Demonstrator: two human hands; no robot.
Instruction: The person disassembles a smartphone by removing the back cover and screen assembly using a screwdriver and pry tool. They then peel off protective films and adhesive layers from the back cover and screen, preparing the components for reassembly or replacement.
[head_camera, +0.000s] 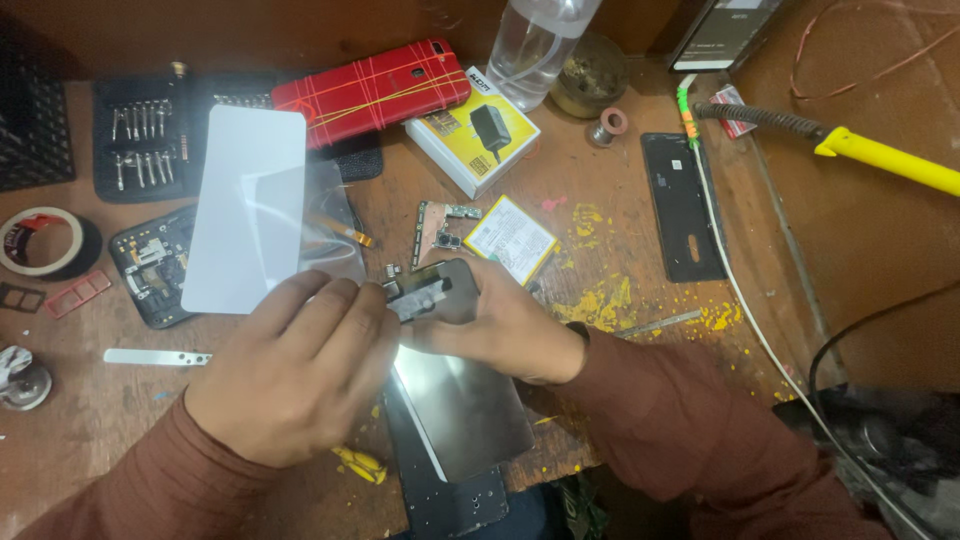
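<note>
The phone screen (465, 400) lies face up at the near edge of the bench (620, 210), its glossy panel resting on a dark frame (450, 500) that pokes out beneath it. Both hands meet at its top end: the left hand (300, 375) is curled with its fingertips pinched on a small metal part (412, 298) there, and the right hand (505, 325) is closed over the screen's upper corner, holding it down. By the look of it the phone is well into being taken apart: its board (440, 225) and battery (512, 240) lie loose just beyond the hands, and a back cover (682, 205) sits well off to the right, while the screen and that top part are not yet separated. Left of the hands lie a white sheet (245, 205), another opened phone (150, 265), a bit set (140, 130) and a tape roll (42, 240); further back are a red phone (372, 90), a charger box (475, 130) and a bottle (535, 45). A yellow-handled soldering iron (860, 150) lies at right
</note>
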